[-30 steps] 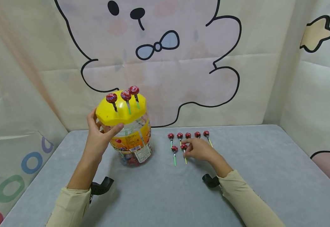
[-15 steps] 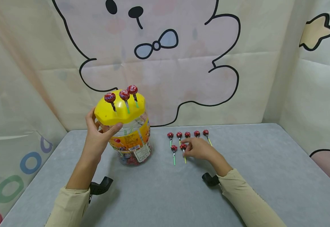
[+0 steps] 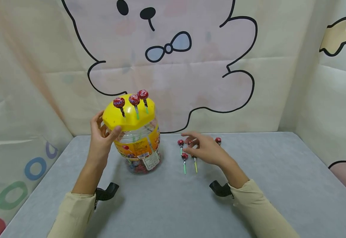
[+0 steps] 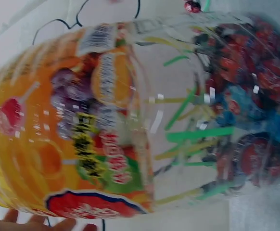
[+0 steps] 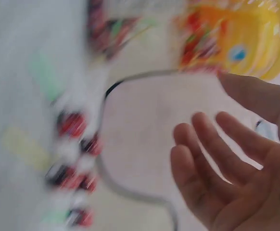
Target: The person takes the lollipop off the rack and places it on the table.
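Observation:
A clear plastic lollipop jar [image 3: 137,145] with a yellow lid [image 3: 125,125] and orange label leans slightly beside my left hand [image 3: 99,142]. That hand grips it near the lid, thumb in front and fingers behind. Three red-wrapped lollipops [image 3: 134,99] stand stuck in the lid. Through the jar's wall in the left wrist view, wrapped candies [image 4: 246,72] and green and yellow sticks show. My right hand [image 3: 207,148] hovers over lollipops on the table, fingers spread and loosely bent, holding nothing. A green-stick lollipop [image 3: 184,157] and a yellow-stick one [image 3: 195,165] lie below it.
The grey table [image 3: 167,205] spreads under everything. Another lollipop [image 3: 181,142] lies left of the right hand's fingertips, and one more [image 3: 218,140] lies behind that hand. A printed cloth backdrop [image 3: 202,89] rises at the table's back edge.
My right hand has let go of the yellow-stick lollipop and lifted slightly, its fingers spreading; the lollipop stays on the table. My left thumb has shifted a little left along the lid's edge.

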Tool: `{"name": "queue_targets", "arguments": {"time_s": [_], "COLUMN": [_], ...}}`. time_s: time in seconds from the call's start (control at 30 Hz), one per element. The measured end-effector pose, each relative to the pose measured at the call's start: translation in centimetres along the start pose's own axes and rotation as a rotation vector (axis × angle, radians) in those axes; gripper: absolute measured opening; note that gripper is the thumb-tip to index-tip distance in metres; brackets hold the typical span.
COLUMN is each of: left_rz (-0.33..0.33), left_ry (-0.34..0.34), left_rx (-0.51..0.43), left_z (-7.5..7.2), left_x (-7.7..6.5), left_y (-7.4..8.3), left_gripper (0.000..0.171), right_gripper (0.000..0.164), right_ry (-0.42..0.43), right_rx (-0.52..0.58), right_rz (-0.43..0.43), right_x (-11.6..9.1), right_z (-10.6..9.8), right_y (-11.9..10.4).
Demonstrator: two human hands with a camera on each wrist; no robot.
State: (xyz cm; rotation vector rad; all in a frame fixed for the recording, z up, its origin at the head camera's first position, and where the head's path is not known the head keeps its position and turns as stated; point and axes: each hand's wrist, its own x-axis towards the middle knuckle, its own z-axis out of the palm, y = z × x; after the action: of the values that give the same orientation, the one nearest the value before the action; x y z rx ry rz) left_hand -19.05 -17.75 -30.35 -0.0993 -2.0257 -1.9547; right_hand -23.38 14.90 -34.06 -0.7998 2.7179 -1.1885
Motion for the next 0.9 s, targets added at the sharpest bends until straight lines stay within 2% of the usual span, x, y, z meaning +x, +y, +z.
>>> {"name": "queue_targets", "arguments": {"time_s": [0.17,0.33,0.5,0.67,0.9], "left_rz": [0.076,0.088,0.093,0.095,0.061], "left_ry": [-0.021,-0.072,-0.112,-0.122,-0.077], "left_rx": [-0.076,-0.057,-0.027,-0.016,0.014], "left_z": [0.0,-0.2,0.0,0.1,0.4], "left_x": [0.3,0.3,0.6,0.6,0.1], "left_y": [-0.6,-0.9,-1.1,-1.1,-0.6], "left_gripper": [0.071,0.073,0.074,0.076,0.079], "right_gripper": [0.057,0.063,0.068,0.072,0.072], "right_ry": [0.057,0.072,0.086,0.067,0.064], "right_rx": [0.188,0.293,0.331,0.372,0.397], "right_rz": [-0.085,-0.142,-0.216,-0.214,-0.199], "right_x": [1.0,1.8,1.8,2.1,2.5], "right_z": [0.9,2.3,2.9,3.2,3.6], "right_y": [-4.4,-7.1,-7.5,-7.2,-7.3]}}
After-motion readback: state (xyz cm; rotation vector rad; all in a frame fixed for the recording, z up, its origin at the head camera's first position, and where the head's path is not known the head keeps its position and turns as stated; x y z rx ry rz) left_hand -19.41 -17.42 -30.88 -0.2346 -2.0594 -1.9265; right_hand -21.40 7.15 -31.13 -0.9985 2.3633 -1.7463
